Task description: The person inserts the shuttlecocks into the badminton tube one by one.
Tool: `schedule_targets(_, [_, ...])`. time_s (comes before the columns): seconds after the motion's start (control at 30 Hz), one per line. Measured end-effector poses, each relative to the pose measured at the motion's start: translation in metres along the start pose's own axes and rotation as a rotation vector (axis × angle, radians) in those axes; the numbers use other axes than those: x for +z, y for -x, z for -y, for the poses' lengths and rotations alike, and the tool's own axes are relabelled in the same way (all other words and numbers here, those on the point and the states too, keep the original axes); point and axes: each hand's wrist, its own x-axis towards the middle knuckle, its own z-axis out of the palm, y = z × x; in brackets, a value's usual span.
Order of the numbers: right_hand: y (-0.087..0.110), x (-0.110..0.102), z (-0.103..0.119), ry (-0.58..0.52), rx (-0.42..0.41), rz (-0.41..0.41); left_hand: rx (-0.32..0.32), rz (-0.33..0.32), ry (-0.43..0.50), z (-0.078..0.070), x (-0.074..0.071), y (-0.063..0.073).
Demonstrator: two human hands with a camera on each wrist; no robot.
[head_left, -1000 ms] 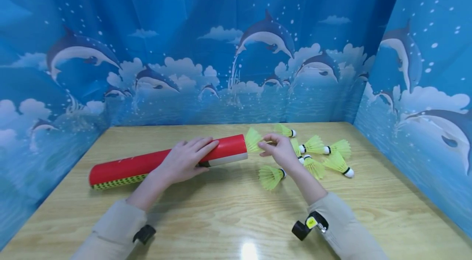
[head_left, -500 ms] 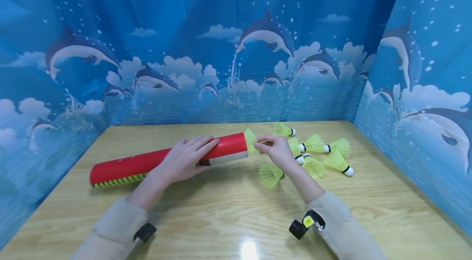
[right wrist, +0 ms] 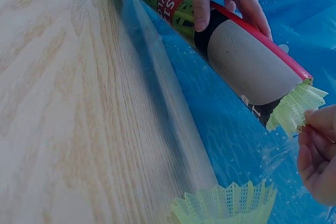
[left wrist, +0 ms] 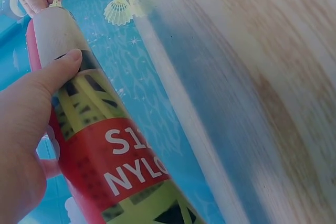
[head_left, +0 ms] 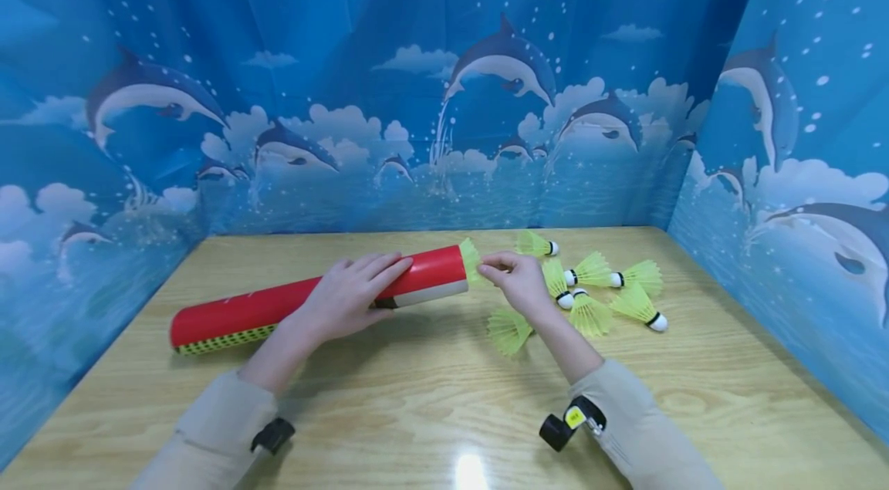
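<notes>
A long red shuttlecock tube (head_left: 250, 311) slants across the left and middle of the table, its right end raised. My left hand (head_left: 350, 295) grips it from above near that end, thumb on the near side; the left wrist view shows lettering on its label (left wrist: 131, 156). A yellow shuttlecock (head_left: 470, 261) sits partly inside the tube's right mouth, its skirt sticking out and its base hidden within. With thumb and fingertips, my right hand (head_left: 519, 285) pinches the skirt's edge, as the right wrist view shows on the shuttlecock (right wrist: 296, 109).
Several loose yellow shuttlecocks (head_left: 590, 316) with white bases lie right of my right hand. One shuttlecock (head_left: 508, 331) lies nearer, partly behind my right wrist. A blue dolphin-print curtain (head_left: 389, 89) stands behind the wooden table (head_left: 417, 413) and along its right side.
My right hand has moved left, and the shuttlecock it pinches has slid further into the tube. The tube's right end has risen slightly, while my left hand keeps its grip.
</notes>
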Motion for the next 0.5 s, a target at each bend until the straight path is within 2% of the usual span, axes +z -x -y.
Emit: schedule_targets(0.5, [0.0016, 0.0097, -0.0058, -0.040, -0.022, 0.020, 0.018, -0.031, -0.002, 0.0005, 0.0027, 0.0006])
